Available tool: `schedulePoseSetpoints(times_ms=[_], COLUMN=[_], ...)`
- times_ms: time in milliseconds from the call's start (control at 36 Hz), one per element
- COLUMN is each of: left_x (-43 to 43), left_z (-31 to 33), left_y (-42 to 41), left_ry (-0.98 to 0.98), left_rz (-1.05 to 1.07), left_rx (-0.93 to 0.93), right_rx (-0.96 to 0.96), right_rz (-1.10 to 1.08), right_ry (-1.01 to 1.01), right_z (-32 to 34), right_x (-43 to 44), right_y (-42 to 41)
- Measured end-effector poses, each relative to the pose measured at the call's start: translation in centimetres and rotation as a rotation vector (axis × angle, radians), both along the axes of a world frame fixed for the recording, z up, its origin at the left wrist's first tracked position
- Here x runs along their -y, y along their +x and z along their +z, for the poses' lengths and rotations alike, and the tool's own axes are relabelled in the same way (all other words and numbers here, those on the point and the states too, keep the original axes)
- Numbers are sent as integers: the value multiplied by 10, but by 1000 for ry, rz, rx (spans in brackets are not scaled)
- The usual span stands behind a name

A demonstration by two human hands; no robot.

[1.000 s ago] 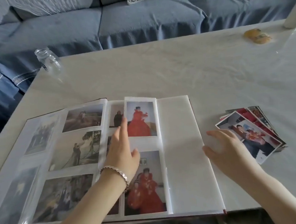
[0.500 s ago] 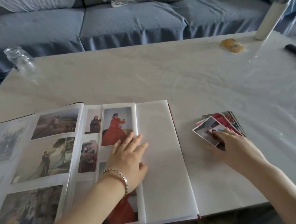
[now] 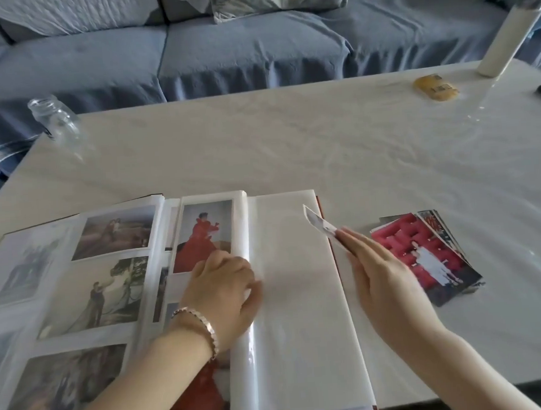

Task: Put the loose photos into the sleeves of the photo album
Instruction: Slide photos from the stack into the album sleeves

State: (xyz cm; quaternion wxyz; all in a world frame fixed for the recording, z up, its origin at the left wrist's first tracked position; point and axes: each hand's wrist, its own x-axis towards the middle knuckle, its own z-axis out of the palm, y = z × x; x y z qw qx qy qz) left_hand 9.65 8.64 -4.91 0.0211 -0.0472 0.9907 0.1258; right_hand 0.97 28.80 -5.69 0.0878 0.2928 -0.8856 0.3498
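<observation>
I count the table (image 3: 322,143) as the smallest worry, though its glossy cover looks slick, so the open photo album (image 3: 295,299) lying at the near edge could slide under a sideways push. The album's right-hand page looks blank, and I can't make out its sleeve mouths from here, so the print could be aimed at the wrong slot. The pile of loose photos (image 3: 426,251) sits fanned just right of the album, and a passing wrist could scatter it. The left hand (image 3: 224,291) lies on the narrow filled page with its fingers bent at the outer edge. I cannot tell whether it pinches the plastic or only presses, and a sleeve not held open would catch and bend the print. The right hand (image 3: 386,276) pinches a single photo (image 3: 317,222) by its lower end, tilted over the album's right edge. Gripped so near one end, it may flex or slip.
</observation>
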Motion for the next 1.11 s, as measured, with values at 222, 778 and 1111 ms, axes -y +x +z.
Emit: schedulePoseSetpoints(times_ms=[222, 778, 1111], left_x=[1, 42, 41], left_z=[7, 13, 27], left_y=[-15, -50, -65], left_ry=[652, 552, -61], left_rz=[365, 809, 503], left_rx=[84, -434, -345], right_rx=[194, 27, -96], right_rz=[285, 715, 695], right_ry=[82, 401, 339], right_z=[-7, -46, -56], right_x=[58, 49, 55], right_y=[28, 5, 6])
